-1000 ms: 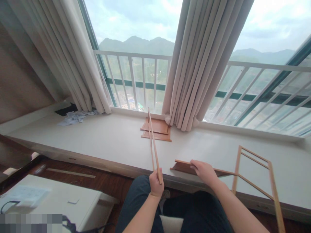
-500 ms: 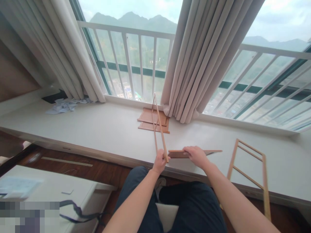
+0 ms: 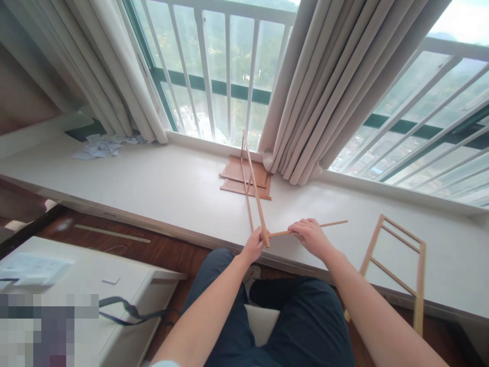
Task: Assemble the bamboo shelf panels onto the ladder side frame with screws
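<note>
Dark trousers (image 3: 309,316) cover the person's knees, nearest the camera; to their left stands a white table (image 3: 118,259), with a small L-shaped tool (image 3: 113,283) on top and a black strap (image 3: 132,311) by its edge; beyond the knees, the left hand (image 3: 254,246) is closed around the near end of a wooden frame (image 3: 258,200), which tilts up and away over the white ledge (image 3: 179,188); the right hand (image 3: 309,235) pinches a thin wooden piece (image 3: 336,223), seen edge-on, midway along its length; its left end reaches the frame beside the left fingers, though I cannot tell whether the two touch; to the right, a second wooden frame (image 3: 421,265) leans against the ledge, well apart from both hands; farther back, behind the held frame, brown panels (image 3: 262,177) lie overlapping on the ledge; paper scraps (image 3: 98,148) lie far left; beyond are a grey curtain (image 3: 328,86) and white railing (image 3: 228,66).
</note>
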`<act>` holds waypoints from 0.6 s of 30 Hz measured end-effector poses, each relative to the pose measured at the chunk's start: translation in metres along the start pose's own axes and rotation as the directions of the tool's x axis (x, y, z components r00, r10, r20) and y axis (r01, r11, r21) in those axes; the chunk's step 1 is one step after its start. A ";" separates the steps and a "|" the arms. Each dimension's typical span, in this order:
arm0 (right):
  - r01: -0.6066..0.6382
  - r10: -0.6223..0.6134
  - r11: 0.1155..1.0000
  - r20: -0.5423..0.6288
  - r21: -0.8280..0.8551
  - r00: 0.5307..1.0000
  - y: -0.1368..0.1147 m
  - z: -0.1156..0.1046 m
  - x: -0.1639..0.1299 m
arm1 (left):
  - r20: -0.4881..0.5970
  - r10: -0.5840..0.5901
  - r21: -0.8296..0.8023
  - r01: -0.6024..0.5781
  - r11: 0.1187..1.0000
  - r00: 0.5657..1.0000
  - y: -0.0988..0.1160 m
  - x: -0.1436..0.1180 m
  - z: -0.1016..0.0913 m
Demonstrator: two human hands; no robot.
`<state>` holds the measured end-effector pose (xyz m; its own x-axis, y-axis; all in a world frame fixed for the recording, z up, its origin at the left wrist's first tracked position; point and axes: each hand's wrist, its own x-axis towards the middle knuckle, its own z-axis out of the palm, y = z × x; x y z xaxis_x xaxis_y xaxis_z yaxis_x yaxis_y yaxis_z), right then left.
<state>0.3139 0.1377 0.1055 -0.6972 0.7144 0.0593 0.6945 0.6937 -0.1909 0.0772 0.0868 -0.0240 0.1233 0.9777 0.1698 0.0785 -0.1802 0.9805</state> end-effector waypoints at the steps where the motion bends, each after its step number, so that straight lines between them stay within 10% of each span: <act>1: -0.001 0.001 1.000 -0.003 0.005 1.000 0.000 0.000 0.000 | 0.012 -0.002 -0.006 0.002 1.000 1.000 0.000 0.001 -0.001; 18: 0.292 -0.279 0.955 0.179 -0.055 0.944 -0.051 -0.004 0.040 | 0.084 0.016 0.217 -0.034 0.976 0.996 -0.004 0.004 -0.012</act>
<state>0.2511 0.1315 0.1213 -0.8832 0.4644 -0.0659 0.4690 0.8762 -0.1109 0.0658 0.0924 -0.0257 0.2070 0.9623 0.1763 0.2869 -0.2320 0.9294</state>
